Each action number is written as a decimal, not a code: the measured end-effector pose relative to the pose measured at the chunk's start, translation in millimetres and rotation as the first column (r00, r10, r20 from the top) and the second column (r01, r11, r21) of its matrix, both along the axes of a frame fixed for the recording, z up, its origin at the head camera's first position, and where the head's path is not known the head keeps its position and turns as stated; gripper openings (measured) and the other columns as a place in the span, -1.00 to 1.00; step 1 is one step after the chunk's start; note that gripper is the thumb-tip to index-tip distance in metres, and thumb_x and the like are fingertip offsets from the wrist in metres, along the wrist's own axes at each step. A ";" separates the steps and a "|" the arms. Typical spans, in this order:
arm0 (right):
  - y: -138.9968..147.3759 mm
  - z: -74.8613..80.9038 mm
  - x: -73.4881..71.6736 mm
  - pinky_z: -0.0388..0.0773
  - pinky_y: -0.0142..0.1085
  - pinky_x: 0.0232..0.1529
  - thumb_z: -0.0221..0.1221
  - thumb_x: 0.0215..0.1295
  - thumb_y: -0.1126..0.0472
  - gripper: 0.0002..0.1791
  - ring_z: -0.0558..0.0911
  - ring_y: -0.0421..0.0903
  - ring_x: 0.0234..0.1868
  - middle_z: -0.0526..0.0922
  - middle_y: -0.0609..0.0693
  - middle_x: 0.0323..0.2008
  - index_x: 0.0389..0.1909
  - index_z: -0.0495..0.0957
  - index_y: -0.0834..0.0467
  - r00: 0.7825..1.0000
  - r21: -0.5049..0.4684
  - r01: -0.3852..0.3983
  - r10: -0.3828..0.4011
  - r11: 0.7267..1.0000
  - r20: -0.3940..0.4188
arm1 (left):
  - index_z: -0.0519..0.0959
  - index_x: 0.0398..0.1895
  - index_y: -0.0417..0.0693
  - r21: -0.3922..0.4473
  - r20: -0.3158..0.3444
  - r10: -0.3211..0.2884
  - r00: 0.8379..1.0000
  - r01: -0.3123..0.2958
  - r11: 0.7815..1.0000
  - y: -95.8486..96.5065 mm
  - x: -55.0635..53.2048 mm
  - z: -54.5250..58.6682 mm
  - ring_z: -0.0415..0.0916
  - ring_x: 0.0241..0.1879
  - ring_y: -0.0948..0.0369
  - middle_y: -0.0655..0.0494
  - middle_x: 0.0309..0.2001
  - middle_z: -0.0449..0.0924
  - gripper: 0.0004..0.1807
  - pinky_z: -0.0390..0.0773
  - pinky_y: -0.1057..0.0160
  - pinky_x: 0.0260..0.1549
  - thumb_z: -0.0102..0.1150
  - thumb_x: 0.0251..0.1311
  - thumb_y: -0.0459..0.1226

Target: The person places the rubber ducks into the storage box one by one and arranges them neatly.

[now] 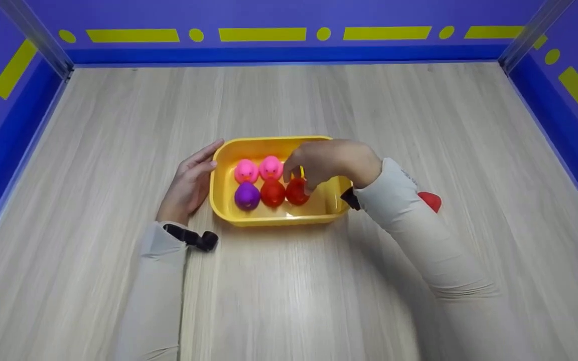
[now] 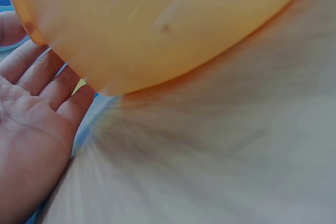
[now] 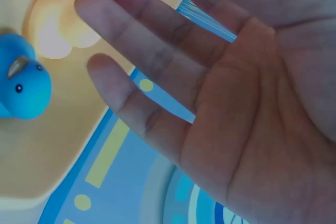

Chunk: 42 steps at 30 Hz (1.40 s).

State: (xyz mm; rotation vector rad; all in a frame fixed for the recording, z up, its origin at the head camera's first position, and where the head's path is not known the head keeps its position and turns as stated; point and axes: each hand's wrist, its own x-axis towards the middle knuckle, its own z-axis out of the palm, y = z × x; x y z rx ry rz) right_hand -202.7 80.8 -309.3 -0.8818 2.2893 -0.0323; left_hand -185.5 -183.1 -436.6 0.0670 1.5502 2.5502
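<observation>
A yellow plastic basket [image 1: 279, 219] holds several small rubber ducks. Two pink ducks [image 1: 259, 169] sit at its back left, with a purple duck [image 1: 247, 196] and two red ducks [image 1: 273, 193] in front. My left hand [image 1: 188, 183] rests against the basket's left end, thumb at the rim and fingers straight along the outer wall. Inside the basket's right half, my right hand [image 1: 326, 159] reaches down with fingers loosely extended, its thumb overlapping the right-hand red duck. Below these fingers, the right wrist view shows a pale yellow duck [image 3: 65, 30] and a blue duck [image 3: 26, 80], mostly hidden from the head view.
A red object [image 1: 430, 201] lies on the wooden table [image 1: 289, 291], partly behind my right sleeve [image 1: 429, 240]. Blue and purple walls [image 1: 289, 50] with yellow marks stand along the back and both sides.
</observation>
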 end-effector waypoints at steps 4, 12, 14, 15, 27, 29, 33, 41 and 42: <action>6.8 2.6 1.6 0.55 -0.16 0.08 0.31 0.15 0.26 -0.52 0.53 -0.03 0.02 0.62 -0.04 0.01 0.14 0.56 0.00 1.000 -0.040 -0.003 0.002 0.999 -0.006 | 0.16 0.39 -0.41 0.000 0.000 -0.003 1.000 0.003 1.000 0.4 0.0 0.9 0.27 0.34 0.20 0.01 0.32 0.36 -0.42 0.20 0.20 0.41 -0.15 0.26 -0.53; 24.1 4.5 4.1 0.60 -0.19 0.02 0.28 0.18 0.26 -0.53 0.60 -0.04 -0.07 0.65 0.02 -0.03 0.16 0.55 0.07 1.000 -0.139 0.000 -0.001 0.990 -0.003 | 0.14 0.39 -0.43 -0.005 -0.004 -0.001 1.000 0.001 1.000 0.7 -0.1 0.8 0.19 0.38 0.17 -0.10 0.40 0.24 -0.41 0.17 0.22 0.43 -0.18 0.25 -0.54; 29.7 5.8 5.2 0.61 -0.19 0.01 0.28 0.19 0.28 -0.54 0.61 -0.04 -0.09 0.66 0.05 -0.04 0.14 0.56 0.10 1.000 -0.177 -0.010 0.008 0.984 -0.012 | 0.15 0.39 -0.43 -0.006 -0.006 -0.002 1.000 0.002 1.000 0.5 -0.4 0.3 0.20 0.38 0.18 -0.09 0.39 0.25 -0.41 0.16 0.22 0.43 -0.18 0.24 -0.54; 32.6 6.5 5.7 0.61 -0.19 0.01 0.28 0.19 0.29 -0.55 0.61 -0.04 -0.09 0.66 0.06 -0.05 0.13 0.56 0.12 1.000 -0.197 -0.018 0.014 0.980 -0.021 | 0.15 0.39 -0.42 -0.008 -0.007 -0.004 1.000 0.004 1.000 0.3 -0.6 0.1 0.21 0.37 0.18 -0.08 0.38 0.27 -0.41 0.16 0.21 0.43 -0.18 0.24 -0.53; 68.3 5.5 13.1 0.62 -0.15 0.02 0.29 0.18 0.30 -0.64 0.63 -0.05 -0.08 0.68 0.00 -0.06 0.03 0.60 0.14 0.996 -0.399 0.002 -0.038 0.917 -0.082 | 0.17 0.39 -0.38 -0.010 -0.008 -0.021 1.000 0.021 1.000 -1.2 -0.6 0.4 0.30 0.31 0.22 0.10 0.27 0.42 -0.42 0.19 0.17 0.42 -0.15 0.27 -0.52; 74.8 4.2 14.6 0.62 -0.13 0.02 0.29 0.18 0.30 -0.64 0.62 -0.05 -0.09 0.68 -0.01 -0.06 0.04 0.60 0.14 0.995 -0.416 0.014 -0.055 0.909 -0.086 | 0.16 0.40 -0.39 -0.011 -0.007 -0.018 1.000 0.018 1.000 -1.1 -0.4 0.3 0.29 0.32 0.22 0.03 0.31 0.38 -0.42 0.19 0.19 0.42 -0.15 0.27 -0.52; 88.3 1.5 17.1 0.62 -0.14 -0.01 0.28 0.19 0.32 -0.65 0.61 -0.04 -0.10 0.68 0.00 -0.08 0.02 0.61 0.16 0.990 -0.443 0.023 -0.081 0.896 -0.113 | 0.15 0.40 -0.40 -0.010 -0.006 -0.019 1.000 0.019 1.000 -1.0 -0.7 -1.1 0.24 0.35 0.21 -0.11 0.41 0.22 -0.42 0.17 0.21 0.42 -0.15 0.27 -0.52; 122.4 1.4 20.8 0.64 -0.13 -0.02 0.31 0.16 0.27 -0.62 0.62 -0.03 -0.06 0.67 0.01 -0.05 0.04 0.60 0.13 0.970 -0.419 0.095 -0.179 0.903 -0.167 | 0.15 0.40 -0.39 -0.019 -0.001 -0.015 1.000 0.015 1.000 -0.6 -0.8 -1.0 0.22 0.37 0.20 -0.05 0.39 0.27 -0.41 0.18 0.22 0.42 -0.15 0.26 -0.51; 127.2 1.5 21.0 0.64 -0.12 -0.02 0.31 0.16 0.26 -0.61 0.62 -0.04 -0.06 0.67 0.00 -0.04 0.05 0.60 0.13 0.967 -0.412 0.109 -0.192 0.905 -0.166 | 0.15 0.40 -0.39 -0.019 -0.002 -0.017 1.000 0.017 1.000 -0.6 -1.3 -0.6 0.21 0.38 0.20 -0.06 0.40 0.25 -0.41 0.18 0.22 0.42 -0.15 0.26 -0.51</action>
